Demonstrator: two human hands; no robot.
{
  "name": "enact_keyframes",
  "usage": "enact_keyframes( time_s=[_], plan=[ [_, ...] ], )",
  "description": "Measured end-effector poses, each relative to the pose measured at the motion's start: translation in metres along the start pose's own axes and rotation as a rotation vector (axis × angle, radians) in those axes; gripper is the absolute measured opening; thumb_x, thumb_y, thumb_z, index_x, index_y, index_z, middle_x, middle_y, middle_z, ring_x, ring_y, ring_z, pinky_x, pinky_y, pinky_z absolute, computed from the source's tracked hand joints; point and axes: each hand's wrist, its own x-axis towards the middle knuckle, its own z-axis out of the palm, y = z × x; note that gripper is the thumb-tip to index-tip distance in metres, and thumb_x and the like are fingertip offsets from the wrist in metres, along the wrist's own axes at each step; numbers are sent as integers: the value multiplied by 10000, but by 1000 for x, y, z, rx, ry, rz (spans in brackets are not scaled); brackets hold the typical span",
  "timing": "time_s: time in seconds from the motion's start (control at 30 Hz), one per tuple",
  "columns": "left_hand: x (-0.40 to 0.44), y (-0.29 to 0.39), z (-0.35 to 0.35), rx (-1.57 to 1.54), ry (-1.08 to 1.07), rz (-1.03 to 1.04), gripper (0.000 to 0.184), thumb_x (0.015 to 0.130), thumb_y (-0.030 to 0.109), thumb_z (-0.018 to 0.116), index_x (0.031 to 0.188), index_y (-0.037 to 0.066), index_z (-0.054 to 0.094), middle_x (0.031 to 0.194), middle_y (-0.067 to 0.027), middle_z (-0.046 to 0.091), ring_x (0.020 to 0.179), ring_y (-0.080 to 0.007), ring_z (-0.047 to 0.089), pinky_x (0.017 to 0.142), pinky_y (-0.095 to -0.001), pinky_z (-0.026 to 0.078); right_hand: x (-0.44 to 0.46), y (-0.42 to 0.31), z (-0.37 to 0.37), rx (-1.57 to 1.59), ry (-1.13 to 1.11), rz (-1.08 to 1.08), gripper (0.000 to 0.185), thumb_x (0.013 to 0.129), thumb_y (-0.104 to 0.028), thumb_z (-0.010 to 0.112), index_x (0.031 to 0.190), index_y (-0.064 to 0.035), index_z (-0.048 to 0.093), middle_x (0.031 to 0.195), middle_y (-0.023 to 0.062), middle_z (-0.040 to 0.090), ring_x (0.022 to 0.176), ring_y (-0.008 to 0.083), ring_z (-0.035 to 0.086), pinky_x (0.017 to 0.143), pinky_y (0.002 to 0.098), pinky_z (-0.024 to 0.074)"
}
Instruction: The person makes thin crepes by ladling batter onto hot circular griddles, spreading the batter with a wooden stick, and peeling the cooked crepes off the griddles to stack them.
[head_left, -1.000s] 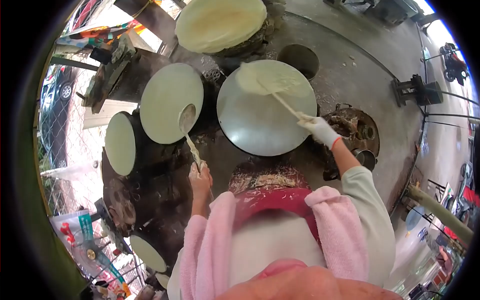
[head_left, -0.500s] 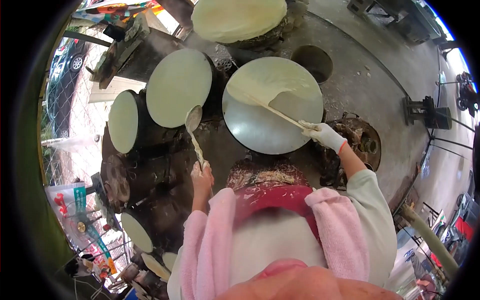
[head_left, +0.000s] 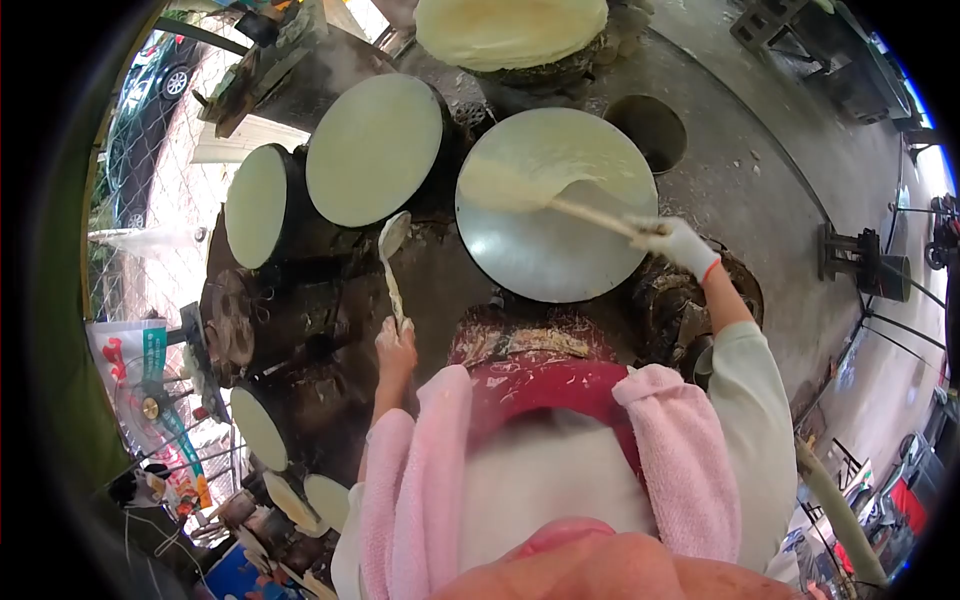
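Note:
Wrapped round the handle of a batter-coated ladle (head_left: 394, 240) is my bare left hand (head_left: 396, 347). The ladle's bowl points away from me, between two griddles. My right hand (head_left: 683, 247), in a white glove with an orange cuff, grips the stick of a wooden batter spreader (head_left: 592, 214). The spreader's far end is smeared by motion over the round griddle (head_left: 540, 262) in front of me. Pale batter (head_left: 570, 145) covers the far part of that griddle; its near part is bare shiny metal.
Other round griddles coated with pale batter stand at the left (head_left: 375, 150), the far left (head_left: 257, 205) and the top (head_left: 510, 30). A dark bucket (head_left: 648, 135) stands behind the front griddle. Dirty round metalwork (head_left: 735, 290) lies below my right forearm. A wire fence (head_left: 150, 190) runs along the left.
The spreader has swept across the batter, and its edge on the metal has changed shape. My left hand still holds the ladle. The whole view has shifted slightly.

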Motion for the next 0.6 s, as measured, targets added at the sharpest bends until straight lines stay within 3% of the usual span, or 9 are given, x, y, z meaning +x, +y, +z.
enact_keyframes(
  time_s=[0.03,0.1,0.2,0.3,0.33,0.4,0.5,0.6],
  plan=[
    [2,-9,6,73,-18,75,260,952,164,494,1123,1,603,1144,-321,586,1001,-467,573,872,-527,458,14,0,-8,-38,95,-2,498,865,-204,702,1318,-35,581,1149,0,669,1036,77,578,943,243,440],
    [20,-34,23,219,-52,232,272,969,180,471,1128,3,603,1200,-326,558,1026,-483,557,903,-537,443,36,-10,-12,-265,233,-4,505,867,-226,689,1320,-33,574,1139,-2,673,1029,73,570,935,242,440],
    [61,-15,25,73,-16,142,213,960,181,502,1032,-13,555,1051,-288,603,914,-442,611,769,-493,494,21,-34,14,-305,-69,-18,519,863,-257,681,1322,-39,572,1125,25,683,1017,90,578,927,249,443],
    [96,20,24,-16,-26,40,214,956,196,525,978,-18,522,904,-249,619,803,-419,626,674,-470,505,-7,-9,14,-251,-154,223,494,877,-244,676,1319,-46,580,1235,48,651,1071,88,571,969,248,429],
    [105,29,25,-21,-28,11,223,955,203,533,961,-19,512,855,-234,621,761,-413,629,643,-463,506,-11,2,5,-214,-85,96,490,885,-243,669,1322,-43,575,1244,42,645,1085,86,568,976,251,428],
    [120,35,35,60,2,170,251,955,231,539,958,-19,508,784,-224,618,730,-394,635,619,-451,510,-17,37,-12,-137,48,-158,483,900,-239,656,1329,-36,566,1262,28,635,1114,83,562,990,257,426],
    [132,30,56,224,21,291,292,961,286,535,959,-3,497,699,-197,620,668,-359,654,560,-425,521,9,43,-16,-196,357,-196,520,904,-250,660,1340,4,536,1371,93,566,1210,147,533,1055,251,365],
    [118,32,55,300,-16,298,290,967,295,522,966,6,491,678,-182,620,649,-352,659,541,-419,530,25,19,8,-227,86,-161,529,897,-245,666,1346,-1,530,1398,117,539,1236,164,521,1071,241,337]
  ],
)
